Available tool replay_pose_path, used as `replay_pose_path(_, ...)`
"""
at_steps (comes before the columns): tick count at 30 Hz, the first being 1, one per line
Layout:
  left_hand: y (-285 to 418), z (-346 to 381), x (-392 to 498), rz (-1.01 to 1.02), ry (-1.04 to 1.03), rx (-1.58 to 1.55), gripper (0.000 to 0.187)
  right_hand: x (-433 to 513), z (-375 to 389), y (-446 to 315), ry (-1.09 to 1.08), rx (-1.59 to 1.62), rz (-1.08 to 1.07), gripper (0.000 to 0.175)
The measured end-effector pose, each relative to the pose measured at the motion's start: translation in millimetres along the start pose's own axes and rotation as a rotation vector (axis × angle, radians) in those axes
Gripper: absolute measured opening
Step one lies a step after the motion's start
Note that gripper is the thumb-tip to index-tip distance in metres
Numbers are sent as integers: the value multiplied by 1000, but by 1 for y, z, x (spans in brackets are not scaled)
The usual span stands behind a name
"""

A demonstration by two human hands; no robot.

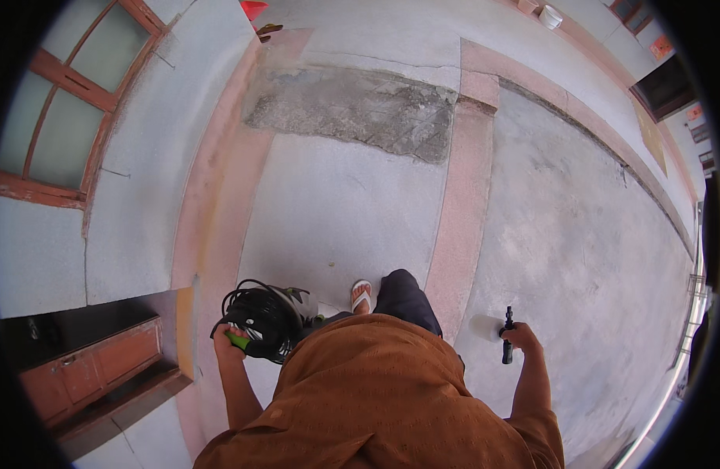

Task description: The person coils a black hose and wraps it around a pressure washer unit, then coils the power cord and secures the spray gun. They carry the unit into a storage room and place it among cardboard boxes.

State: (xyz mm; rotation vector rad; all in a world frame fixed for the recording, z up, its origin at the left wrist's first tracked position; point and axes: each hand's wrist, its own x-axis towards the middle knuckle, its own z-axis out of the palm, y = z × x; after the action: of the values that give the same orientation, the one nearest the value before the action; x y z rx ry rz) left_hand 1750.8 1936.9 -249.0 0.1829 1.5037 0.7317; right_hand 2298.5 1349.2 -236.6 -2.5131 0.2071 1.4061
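On the left, my left hand (223, 345) is wrapped around the green handle (239, 340) of a portable pressure washer. Coils of black hose (272, 313) cover much of its grey body (303, 301), which hangs beside my left leg. My right hand (523, 336) is held out to the right, gripping a foam sprayer by its black nozzle head (508, 316). The sprayer's translucent white bottle (485, 328) points inward, towards my legs. One foot in a white flip-flop (361, 295) shows ahead of my brown shirt (371, 393).
A pink-edged step (462, 193) runs along the walkway beside a lower concrete yard (577, 234). Rough, broken concrete (360, 111) crosses the path ahead. Left stands a wall with a window (72, 111) and reddish wooden door (96, 366). A white bucket (550, 17) sits far off.
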Motion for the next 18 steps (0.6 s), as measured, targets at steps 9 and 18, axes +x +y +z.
replay_pose_path(9,16,304,78,-7,150,-27,19,173,-98,-216,-216,-364,106,35)
replay_pose_path(18,79,599,123,-17,147,-142,22,348,-385,-564,14,-195,-108,26)
